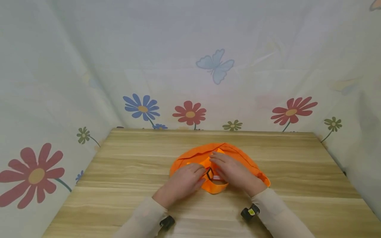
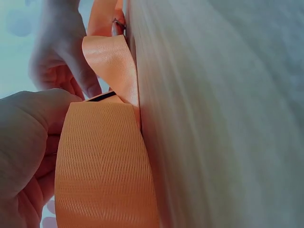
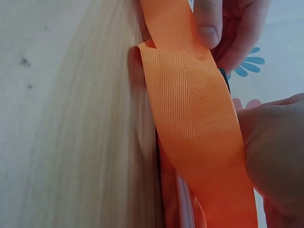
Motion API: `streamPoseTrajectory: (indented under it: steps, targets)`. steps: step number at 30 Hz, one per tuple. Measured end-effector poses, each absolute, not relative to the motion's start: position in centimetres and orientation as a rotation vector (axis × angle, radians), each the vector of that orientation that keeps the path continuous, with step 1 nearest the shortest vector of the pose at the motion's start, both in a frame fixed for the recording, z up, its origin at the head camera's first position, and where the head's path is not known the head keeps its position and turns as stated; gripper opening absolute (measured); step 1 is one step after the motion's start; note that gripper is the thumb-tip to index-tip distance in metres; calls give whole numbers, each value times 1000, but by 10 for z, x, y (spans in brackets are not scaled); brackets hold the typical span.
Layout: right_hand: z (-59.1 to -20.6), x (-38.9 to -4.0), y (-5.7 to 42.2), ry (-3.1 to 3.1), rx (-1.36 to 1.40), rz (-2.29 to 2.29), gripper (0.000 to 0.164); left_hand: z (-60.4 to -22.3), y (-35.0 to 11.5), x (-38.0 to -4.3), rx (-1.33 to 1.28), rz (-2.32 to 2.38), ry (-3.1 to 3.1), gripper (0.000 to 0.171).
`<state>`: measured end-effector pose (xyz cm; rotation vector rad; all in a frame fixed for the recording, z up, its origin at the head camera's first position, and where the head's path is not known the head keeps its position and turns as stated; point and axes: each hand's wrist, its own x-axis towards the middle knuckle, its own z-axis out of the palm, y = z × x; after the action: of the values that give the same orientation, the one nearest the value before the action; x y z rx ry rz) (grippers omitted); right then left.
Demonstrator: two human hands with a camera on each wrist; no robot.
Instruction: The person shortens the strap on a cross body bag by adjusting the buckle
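Observation:
An orange waist bag [image 1: 238, 154] lies on the wooden table, its webbing strap [image 1: 214, 189] looping toward me. Over the near side of the bag, my left hand [image 1: 184, 178] pinches the strap beside a black slide buckle [image 1: 210, 174]. From the other side my right hand [image 1: 236, 173] grips the strap close to the same buckle, fingers bent over the orange fabric. The left wrist view has the wide strap [image 2: 104, 166] folded in front of the left fingers, hiding their tips. In the right wrist view the strap [image 3: 199, 123] covers most of the right fingers.
The wooden table [image 1: 134, 158] extends around the bag on all sides. Behind it hangs a pale cloth [image 1: 166, 49] printed with flowers and a butterfly. Each wrist carries a small black camera, the right one [image 1: 249, 212] close above the tabletop.

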<state>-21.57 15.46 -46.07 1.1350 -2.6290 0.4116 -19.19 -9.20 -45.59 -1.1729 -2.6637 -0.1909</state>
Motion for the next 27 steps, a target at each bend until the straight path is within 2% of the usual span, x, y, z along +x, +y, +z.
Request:
streamPoseTrajectory:
  steps: [8,15,27]
  targets:
    - [-463,-217,156,-2701,1053,501,30,-459,-91,-193,-1154,-280,-2721,22]
    - [-463,-223,162,-2530,1113,549,14,-453,-90,-193,-1115,-509,-2774,18]
    - [-440,-215,174,-2361,1237,722,20,-429,-106,-191,-1093,-745,-2768,16]
